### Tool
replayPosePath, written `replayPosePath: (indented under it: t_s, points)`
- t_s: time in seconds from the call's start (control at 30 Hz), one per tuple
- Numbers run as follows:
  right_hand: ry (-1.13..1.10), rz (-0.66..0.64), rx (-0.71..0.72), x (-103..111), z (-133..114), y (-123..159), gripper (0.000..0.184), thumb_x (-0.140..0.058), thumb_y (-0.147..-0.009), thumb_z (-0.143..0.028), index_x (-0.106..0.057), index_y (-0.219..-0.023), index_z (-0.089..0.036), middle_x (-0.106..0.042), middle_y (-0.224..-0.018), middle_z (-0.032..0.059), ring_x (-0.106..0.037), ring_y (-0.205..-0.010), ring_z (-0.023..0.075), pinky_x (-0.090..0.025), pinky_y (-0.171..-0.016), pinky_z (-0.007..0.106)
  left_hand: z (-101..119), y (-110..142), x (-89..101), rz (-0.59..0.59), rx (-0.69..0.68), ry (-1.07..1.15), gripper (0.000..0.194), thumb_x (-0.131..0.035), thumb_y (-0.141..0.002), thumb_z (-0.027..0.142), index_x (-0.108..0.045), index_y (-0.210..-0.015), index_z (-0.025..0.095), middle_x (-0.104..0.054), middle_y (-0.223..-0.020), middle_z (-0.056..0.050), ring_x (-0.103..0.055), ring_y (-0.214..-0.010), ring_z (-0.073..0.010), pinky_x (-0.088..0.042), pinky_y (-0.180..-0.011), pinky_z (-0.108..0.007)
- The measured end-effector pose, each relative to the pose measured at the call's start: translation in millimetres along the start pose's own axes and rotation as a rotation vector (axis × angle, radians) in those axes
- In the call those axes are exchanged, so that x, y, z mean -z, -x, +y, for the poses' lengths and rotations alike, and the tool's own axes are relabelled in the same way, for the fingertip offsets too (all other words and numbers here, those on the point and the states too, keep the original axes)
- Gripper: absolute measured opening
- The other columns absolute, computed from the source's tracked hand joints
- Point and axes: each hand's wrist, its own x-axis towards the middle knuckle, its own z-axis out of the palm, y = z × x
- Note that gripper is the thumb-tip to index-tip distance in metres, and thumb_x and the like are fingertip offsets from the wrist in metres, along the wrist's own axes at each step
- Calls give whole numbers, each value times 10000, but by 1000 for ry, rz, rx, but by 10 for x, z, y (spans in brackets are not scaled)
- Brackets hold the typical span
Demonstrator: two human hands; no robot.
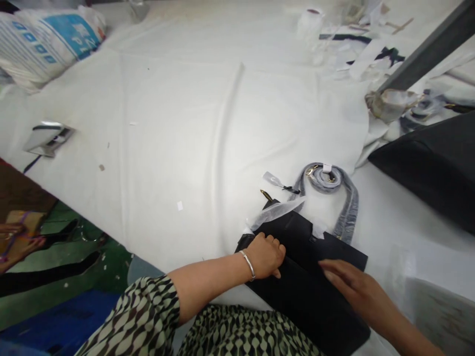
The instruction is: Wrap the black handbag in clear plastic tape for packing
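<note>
A black handbag [308, 291] lies on the white-covered table close to my body. My left hand [265, 254], with a silver bangle at the wrist, has its fingers curled closed over the bag's upper left part. Flat on the right part of the bag rests my right hand [347, 284], its fingers stretched out. A plastic-wrapped handle [351, 207] arches from the bag's far side. Inside that arch sits a coiled, wrapped strap [322, 178] with gold-coloured hardware. A strip of white wrapping [276, 212] lies across the bag's top edge.
A printed plastic sack [52, 44] stands at the far left, with a shiny metal object [50, 138] nearer. A black bag-like item [430, 163] lies right, beside a slanted grey post [426, 47]. Another person's hands [22, 240] hold something at left. A grey bin [445, 316] is lower right.
</note>
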Motion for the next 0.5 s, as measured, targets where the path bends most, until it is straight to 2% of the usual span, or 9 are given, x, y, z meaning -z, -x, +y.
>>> replayPosePath:
  t_s: [0.1,0.2,0.23,0.3,0.4,0.43,0.5]
  points:
    - [-337,-257,199,-139,-683,-575,487,-432,-877,-520,-575,-1221,-207,-615,-1218,90,-573,-1104,233,-440,-993,382,54,37,11,24,3,-1,566,-713,-666,585,-573,-929,105,-630,-891,-112,-575,-800,-262,-448,-656,-387]
    - [-401,-511,289,-272,-1113,-1034,575,-456,-857,-577,-561,-1239,-160,-604,-1223,108,-547,-1127,252,-406,-1015,412,99,66,28,-8,-106,25,289,-676,-776,391,-622,-841,115,-662,-887,-110,-586,-909,-272,-459,-724,-388]
    - [-382,-604,309,-294,-1198,-1148,588,-453,-850,-601,-585,-1211,-156,-605,-1218,105,-538,-1132,259,-391,-1024,419,112,74,36,-9,-131,19,226,-657,-792,339,-629,-809,116,-668,-868,-113,-588,-922,-278,-461,-735,-395]
    - [-347,-773,298,-305,-1311,-1326,619,-423,-842,-647,-625,-1159,-155,-615,-1194,98,-532,-1120,261,-392,-1008,417,134,85,56,25,-112,-25,233,-634,-790,330,-636,-811,98,-665,-833,-144,-601,-872,-303,-465,-711,-427]
    - [-276,-917,136,-297,-1411,-1510,689,-387,-815,-713,-631,-1133,-153,-630,-1108,99,-565,-988,237,-469,-831,366,162,96,89,130,-49,-90,283,-605,-778,348,-634,-854,76,-653,-794,-171,-610,-811,-346,-464,-676,-487]
    - [-224,-943,106,-303,-1439,-1554,708,-382,-801,-734,-644,-1081,-139,-638,-1020,94,-571,-892,216,-470,-745,335,170,99,99,160,-45,-96,249,-579,-789,316,-634,-854,82,-652,-780,-160,-615,-802,-346,-464,-681,-501]
    - [-92,-983,138,-333,-1493,-1617,716,-373,-774,-771,-648,-864,-116,-583,-756,42,-502,-674,154,-405,-591,279,186,103,110,195,-56,-88,181,-536,-804,245,-635,-834,97,-651,-755,-133,-625,-766,-317,-467,-677,-492]
